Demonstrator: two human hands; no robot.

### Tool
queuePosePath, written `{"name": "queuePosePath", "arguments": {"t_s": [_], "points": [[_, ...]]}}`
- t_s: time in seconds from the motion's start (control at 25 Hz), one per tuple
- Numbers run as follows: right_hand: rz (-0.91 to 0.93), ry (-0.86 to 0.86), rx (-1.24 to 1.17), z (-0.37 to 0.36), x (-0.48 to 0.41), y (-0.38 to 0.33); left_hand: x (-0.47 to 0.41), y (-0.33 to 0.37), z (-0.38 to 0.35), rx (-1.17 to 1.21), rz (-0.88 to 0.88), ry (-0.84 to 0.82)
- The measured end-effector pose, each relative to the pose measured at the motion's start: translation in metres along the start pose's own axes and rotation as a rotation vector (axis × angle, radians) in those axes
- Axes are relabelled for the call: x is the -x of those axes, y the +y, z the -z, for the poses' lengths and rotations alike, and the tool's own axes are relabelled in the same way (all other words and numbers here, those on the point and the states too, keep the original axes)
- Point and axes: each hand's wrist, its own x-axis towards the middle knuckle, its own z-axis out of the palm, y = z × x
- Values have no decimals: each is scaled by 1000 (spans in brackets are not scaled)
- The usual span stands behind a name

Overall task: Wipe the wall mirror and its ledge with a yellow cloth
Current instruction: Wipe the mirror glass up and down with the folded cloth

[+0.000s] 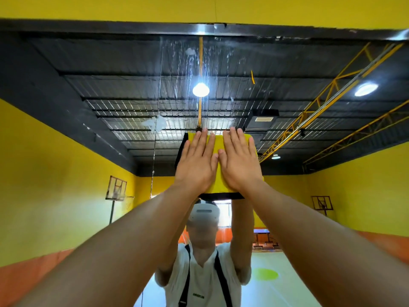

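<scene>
A large wall mirror fills the view and reflects a hall with yellow walls and a dark ceiling. A folded yellow cloth with a black edge lies flat against the glass above head height. My left hand and my right hand press on it side by side, palms flat, fingers pointing up, thumbs touching. Wet streaks and foam blobs run down the glass above and left of the cloth. The mirror's top frame shows as a dark metal strip. The ledge is out of view.
The yellow wall continues above the mirror. A vertical seam splits the glass left of the cloth. The reflection shows a person in a white shirt with a headset, basketball hoops, ceiling lamps and yellow trusses.
</scene>
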Motion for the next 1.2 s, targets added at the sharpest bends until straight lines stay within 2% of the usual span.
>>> {"name": "queuePosePath", "arguments": {"t_s": [0.12,0.32,0.44,0.56,0.68,0.96,1.2], "points": [[58,78,64,-13,7,4,10,0,-19,-35,34,92],[98,116,76,-5,2,49,-12,44,-25,73,121,68],[60,59,37,6,2,81,-33,85,-31,142,188,80],[60,28,10,10,4,83,-33,86,-38,57,163,141],[70,89,9,-1,23,81,-20,80,-46,3,100,185],[142,196,4,-26,77,92,37,101,-69,-34,127,209],[162,162,17,-39,137,91,95,110,-89,-67,139,186]]}}
